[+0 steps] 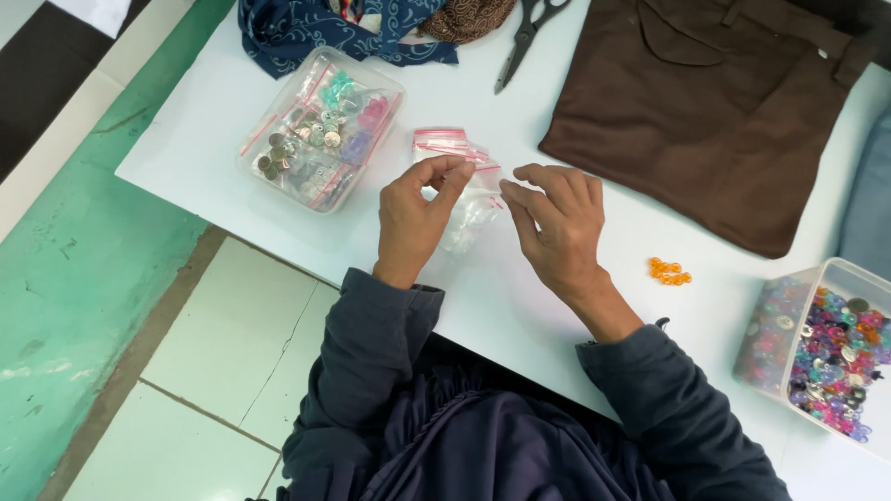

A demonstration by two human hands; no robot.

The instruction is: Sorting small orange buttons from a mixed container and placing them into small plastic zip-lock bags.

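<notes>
The white desk [520, 306] carries everything within my reach. The largest item on it is a brown folded garment [715, 121], lying at the far right, well apart from my hands. A blue patterned cloth [306, 32] lies bunched at the far edge, with black scissors [524, 37] just to its right, blades pointing toward me.

At the right edge stands a clear plastic box [817, 362] filled with mixed coloured buttons. At the far left stands a second clear plastic container [320, 130], holding small zip bags with metallic, green and pink buttons inside.

My left hand [413, 218] and my right hand [557, 227] are raised side by side over the middle of the desk. Between them I hold a small clear zip bag [469, 209] with a red seal strip. The fingers of my left hand are closed on the bag's upper edge, thumb against forefinger. The fingers of my right hand are pinched together at the bag's right edge, touching it. More zip bags of the same kind [441, 141] lie on the desk just behind the held one.

A small cluster of orange buttons [668, 271] lies on the desk to the right of my right hand, near it but not touching.
</notes>
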